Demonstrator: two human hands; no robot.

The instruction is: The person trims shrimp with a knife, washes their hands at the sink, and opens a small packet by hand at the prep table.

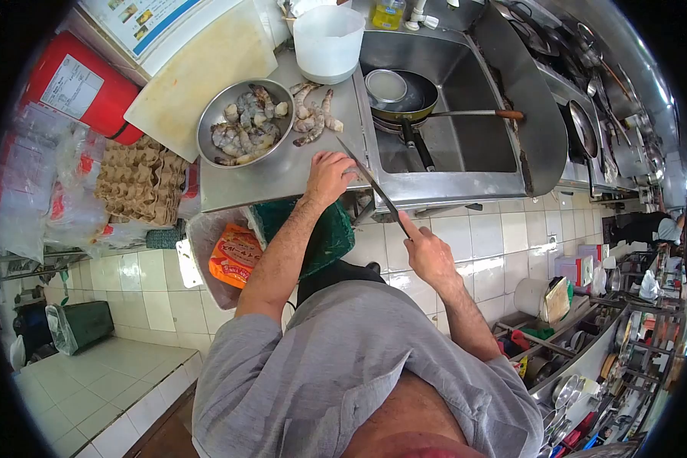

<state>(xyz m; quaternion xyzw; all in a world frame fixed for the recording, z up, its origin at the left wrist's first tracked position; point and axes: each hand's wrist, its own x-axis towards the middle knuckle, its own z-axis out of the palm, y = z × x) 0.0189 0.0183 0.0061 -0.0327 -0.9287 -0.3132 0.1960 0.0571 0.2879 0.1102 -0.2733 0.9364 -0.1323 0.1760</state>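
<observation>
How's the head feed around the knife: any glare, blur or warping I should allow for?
Head view, middle: left hand, right hand and knife look fairly sharp; head view, below the sink: bright glare on the floor tiles; head view, edges: strong fisheye bending, black corners, small detail at far right hard to read.

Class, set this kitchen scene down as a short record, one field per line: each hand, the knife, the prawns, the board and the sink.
Right hand: right hand gripping the knife
Left hand: left hand near the counter's edge, beside the blade; grip unclear
Knife: knife slanting, tip towards the loose prawns
Loose prawns: prawns in a group on the steel counter
Bowl: metal bowl holding more prawns
Board: pale board behind the bowl
Sink: sink with cookware inside
</observation>
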